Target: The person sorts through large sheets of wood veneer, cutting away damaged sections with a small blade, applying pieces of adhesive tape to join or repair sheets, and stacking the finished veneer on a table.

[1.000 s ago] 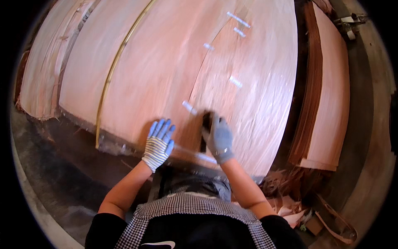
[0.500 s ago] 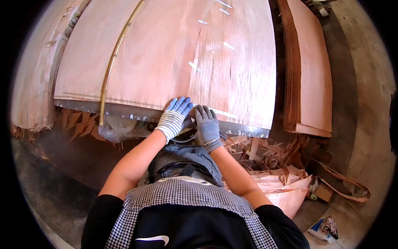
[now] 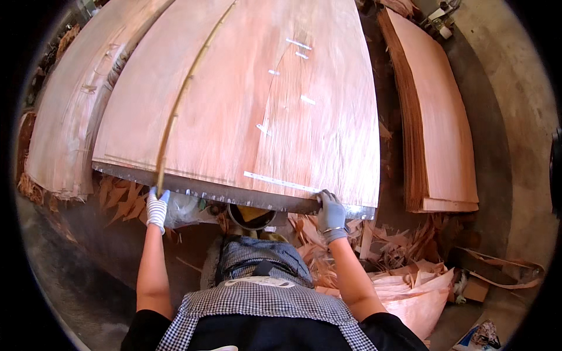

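Seen from above, a person in a checked apron stands at the near edge of a tabletop (image 3: 234, 193) that carries a large sheet of thin reddish wood veneer (image 3: 246, 105); both hands wear knitted work gloves and are spread wide apart along that edge; the left hand (image 3: 156, 207) has its fingers closed around the near end of a long thin yellowish strip (image 3: 175, 111) that runs away across the veneer on its left side; the right hand (image 3: 331, 212) has its fingers curled over the near right corner of the veneer sheet, gripping its edge against the tabletop; several short pale tape strips (image 3: 281, 182) lie on the sheet, one long piece just left of the right hand; further veneer stacks (image 3: 439, 128) sit to the right and to the left, and torn veneer scraps (image 3: 374, 245) litter the floor beneath the edge.
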### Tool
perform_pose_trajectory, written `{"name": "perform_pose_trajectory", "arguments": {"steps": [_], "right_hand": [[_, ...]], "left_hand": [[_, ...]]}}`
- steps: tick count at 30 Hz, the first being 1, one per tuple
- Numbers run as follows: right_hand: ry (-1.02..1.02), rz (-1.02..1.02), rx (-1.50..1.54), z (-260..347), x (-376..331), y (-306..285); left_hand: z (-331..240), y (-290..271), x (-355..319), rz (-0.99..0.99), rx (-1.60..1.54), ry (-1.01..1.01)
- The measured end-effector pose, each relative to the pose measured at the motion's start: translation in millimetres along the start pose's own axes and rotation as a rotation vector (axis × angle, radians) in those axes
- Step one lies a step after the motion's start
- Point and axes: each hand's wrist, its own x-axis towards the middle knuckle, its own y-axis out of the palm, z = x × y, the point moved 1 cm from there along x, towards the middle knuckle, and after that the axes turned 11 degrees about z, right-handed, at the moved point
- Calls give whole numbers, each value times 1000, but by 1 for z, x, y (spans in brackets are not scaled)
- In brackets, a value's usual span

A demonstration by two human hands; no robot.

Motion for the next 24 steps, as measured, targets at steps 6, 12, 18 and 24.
{"name": "perform_pose_trajectory", "arguments": {"steps": [6, 12, 18, 24], "right_hand": [[-232, 69, 812, 48, -5, -14], [31, 123, 1413, 89, -44, -25], [-173, 105, 1222, 148, -87, -12], [-29, 379, 1050, 188, -127, 99]], "left_hand": [[-196, 92, -151, 711, -121, 562], [-225, 106, -192, 922, 551, 1036], [-181, 16, -117, 591, 372, 866], [-108, -86, -9, -148, 225, 884]]}}
